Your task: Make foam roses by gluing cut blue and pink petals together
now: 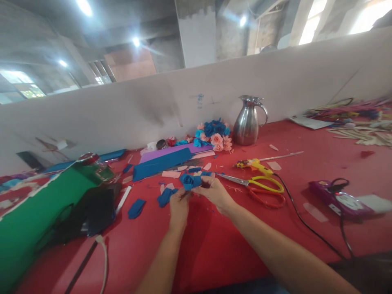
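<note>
Pinching a blue paper flower [188, 181] above the red table [199, 263]: right hand [217, 194] has fingertips closed on its right edge, left hand [179, 204] fingertips closed at its base. Loose blue petals [136, 208] lie left of the left hand; scissors [246, 183] and a yellow glue gun [256, 165] lie to the right. Farther back, a cluster of blue and pink blooms [217, 138] sits beside a metal jug [246, 125].

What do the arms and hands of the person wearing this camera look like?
The left hand and right hand show no gloves. Both forearms are bare, with no sleeve, watch or bracelet in sight. Rings are too small to tell.
</note>
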